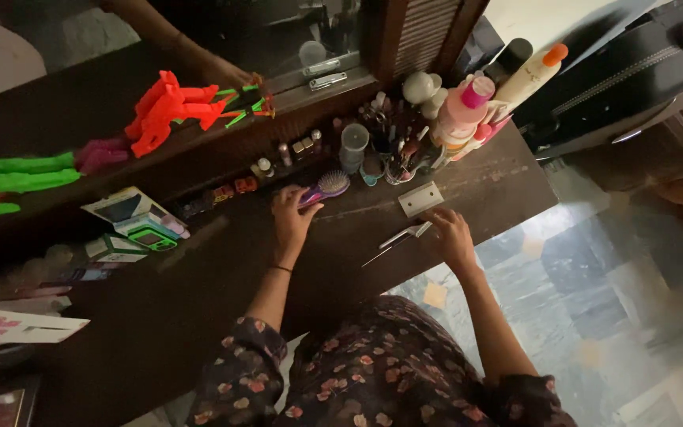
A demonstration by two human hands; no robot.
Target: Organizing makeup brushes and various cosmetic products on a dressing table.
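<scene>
My left hand rests on the dark wooden table and grips the handle of a purple hairbrush. My right hand lies flat on the table near its front edge, fingertips touching a pair of silver tweezers; a thin comb-like stick lies beside them. A small white rectangular case sits just beyond the right hand. I wear a dark floral dress.
Bottles and tubes and a cup of brushes crowd the back right. Small jars line the ledge. Orange and green toys lie on the shelf, boxes at left. A mirror shows another arm. Tiled floor at right.
</scene>
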